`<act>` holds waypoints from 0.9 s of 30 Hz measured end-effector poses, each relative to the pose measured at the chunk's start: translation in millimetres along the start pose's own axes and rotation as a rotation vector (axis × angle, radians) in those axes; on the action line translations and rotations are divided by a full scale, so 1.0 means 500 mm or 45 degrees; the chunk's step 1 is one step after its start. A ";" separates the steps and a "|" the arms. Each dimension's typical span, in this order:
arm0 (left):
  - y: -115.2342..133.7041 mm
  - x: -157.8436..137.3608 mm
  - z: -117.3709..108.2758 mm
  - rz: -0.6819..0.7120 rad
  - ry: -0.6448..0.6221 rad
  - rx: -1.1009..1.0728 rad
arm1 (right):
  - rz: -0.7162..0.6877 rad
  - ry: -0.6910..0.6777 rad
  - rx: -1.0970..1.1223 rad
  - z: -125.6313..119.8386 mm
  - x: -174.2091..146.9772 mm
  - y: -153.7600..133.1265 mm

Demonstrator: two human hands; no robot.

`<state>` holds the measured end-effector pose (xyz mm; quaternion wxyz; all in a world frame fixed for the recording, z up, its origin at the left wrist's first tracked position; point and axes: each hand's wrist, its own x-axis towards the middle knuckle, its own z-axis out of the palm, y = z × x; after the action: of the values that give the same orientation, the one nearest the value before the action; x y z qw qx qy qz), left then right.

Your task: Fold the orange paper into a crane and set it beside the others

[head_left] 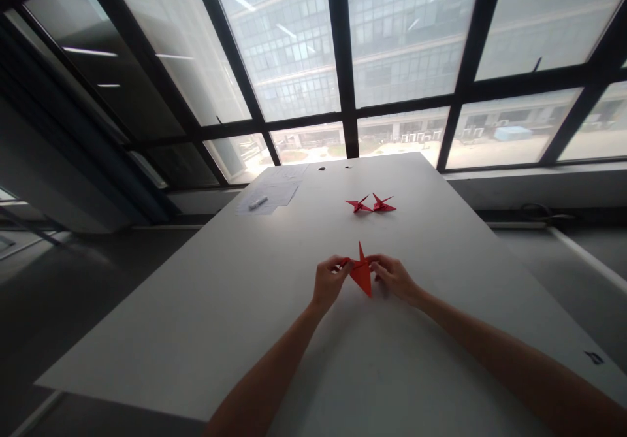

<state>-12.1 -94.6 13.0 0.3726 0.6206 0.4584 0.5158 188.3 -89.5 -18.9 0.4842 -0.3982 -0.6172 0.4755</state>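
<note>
An orange-red folded paper crane [362, 275] is held between my two hands over the white table, one point upward and a broad wing hanging down toward me. My left hand [330, 280] pinches its left tip between thumb and fingers. On the other side, my right hand [393, 275] has its thumb and fingers closed at the crane's right edge; the exact grip there is partly hidden. Beyond my hands two finished-looking red paper cranes, a left one [359, 206] and a right one [383, 204], sit side by side on the table.
The white table [196, 332] reaches toward large black-framed windows. Printed paper sheets [289, 192] lie at its far left with a white marker-like object [258, 202] on them. A small dark mark [594, 357] shows near the right edge. A dark curtain [88, 117] hangs at left.
</note>
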 end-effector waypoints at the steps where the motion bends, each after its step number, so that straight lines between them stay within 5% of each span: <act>1: 0.001 0.001 -0.003 0.024 0.007 0.008 | 0.020 0.067 0.006 -0.001 0.001 0.001; 3: 0.002 0.002 -0.006 0.059 0.019 0.005 | 0.020 0.126 -0.038 -0.003 0.001 0.001; 9: 0.003 -0.004 -0.002 0.086 -0.003 0.018 | -0.080 -0.130 -0.079 0.006 -0.008 -0.019; 22: 0.019 -0.010 -0.005 0.205 -0.133 0.223 | -0.089 -0.140 -0.037 0.005 -0.005 -0.003; 27: -0.003 0.048 -0.045 0.243 0.158 0.316 | -0.117 0.093 -0.278 -0.011 0.004 0.012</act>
<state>-33.6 -71.4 23.2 0.2133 0.6695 0.4796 0.5256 193.5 -85.2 -23.9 0.4814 -0.4370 -0.6647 0.3680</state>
